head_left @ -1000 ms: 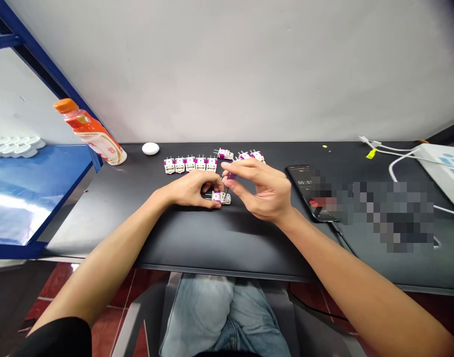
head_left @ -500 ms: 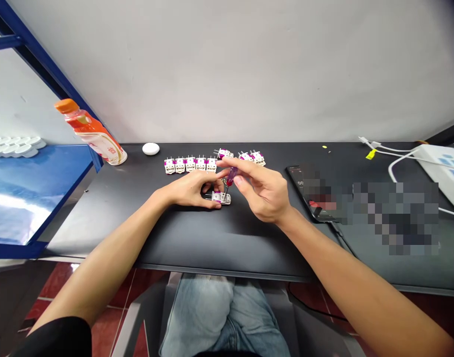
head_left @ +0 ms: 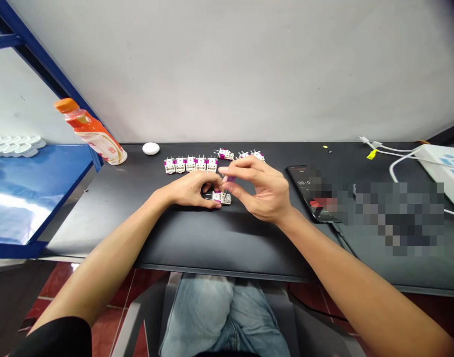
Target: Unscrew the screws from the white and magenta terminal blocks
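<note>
Module [head_left: 220,198] of white and purple plastic, small and oblong, lies on or just above the smooth black tabletop [head_left: 227,243], long axis left to right. From afar I see the left hand [head_left: 192,188], nearer, gripping its left end; the right hand [head_left: 267,191], to its right, pinches a slim purple-handled screwdriver [head_left: 230,179] over its right half. Whether the tip touches, I cannot tell.
</note>
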Available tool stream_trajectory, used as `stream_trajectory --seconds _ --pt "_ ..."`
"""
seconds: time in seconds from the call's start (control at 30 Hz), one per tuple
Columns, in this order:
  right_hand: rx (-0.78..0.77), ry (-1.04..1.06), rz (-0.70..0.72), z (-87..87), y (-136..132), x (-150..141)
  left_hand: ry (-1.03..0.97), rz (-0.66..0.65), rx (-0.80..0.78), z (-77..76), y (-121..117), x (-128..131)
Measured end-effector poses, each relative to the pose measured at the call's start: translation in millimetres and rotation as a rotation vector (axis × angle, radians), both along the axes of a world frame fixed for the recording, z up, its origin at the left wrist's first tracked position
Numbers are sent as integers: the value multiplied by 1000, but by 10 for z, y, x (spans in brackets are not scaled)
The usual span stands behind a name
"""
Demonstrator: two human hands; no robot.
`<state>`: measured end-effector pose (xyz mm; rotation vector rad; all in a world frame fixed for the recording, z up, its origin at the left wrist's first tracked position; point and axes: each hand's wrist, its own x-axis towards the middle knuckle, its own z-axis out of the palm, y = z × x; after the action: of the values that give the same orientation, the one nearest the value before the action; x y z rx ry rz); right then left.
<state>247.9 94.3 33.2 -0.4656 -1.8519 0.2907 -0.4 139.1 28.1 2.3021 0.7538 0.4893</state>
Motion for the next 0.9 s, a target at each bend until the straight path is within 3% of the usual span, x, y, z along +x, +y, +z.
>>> stream_trajectory --seconds 0.23,0.43,0.63,0.9 --pt "-207 28 114 -19 -30 -2 -10 -30 -2 20 -7 4" --pt "-12 12 15 4 17 9 14 -4 -6 16 -5 3" --pt "-163 64 76 -38 -28 -11 -3 -22 -19 31 -12 1" --pt "-179 134 88 -41 -40 -21 0 -33 -20 24 -13 -10"
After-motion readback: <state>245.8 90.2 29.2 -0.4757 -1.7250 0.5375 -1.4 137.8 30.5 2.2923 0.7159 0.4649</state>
